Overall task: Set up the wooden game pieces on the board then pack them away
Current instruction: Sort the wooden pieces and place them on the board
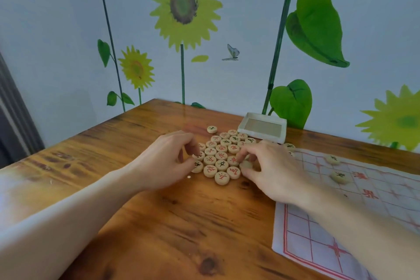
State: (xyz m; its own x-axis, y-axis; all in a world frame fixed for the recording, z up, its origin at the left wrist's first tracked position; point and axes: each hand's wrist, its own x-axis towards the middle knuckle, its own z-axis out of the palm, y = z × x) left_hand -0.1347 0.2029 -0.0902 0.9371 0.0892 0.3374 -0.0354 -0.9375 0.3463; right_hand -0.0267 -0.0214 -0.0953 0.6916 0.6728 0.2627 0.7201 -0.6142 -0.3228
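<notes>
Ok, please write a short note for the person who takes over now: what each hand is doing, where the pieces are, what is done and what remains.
Left hand: fingers curled on a piece at the left edge of the cluster of pieces.
Right hand: fingers pinch a blank-faced piece at the cluster's right edge.
Most pieces lie on the table, beside the empty box.
Done: two pieces clearly on the board.
Left: place the rest, then pack all away.

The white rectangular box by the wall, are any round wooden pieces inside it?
No, the white rectangular box shows only its bare bottom; the round wooden pieces lie clustered on the wooden table.
</notes>
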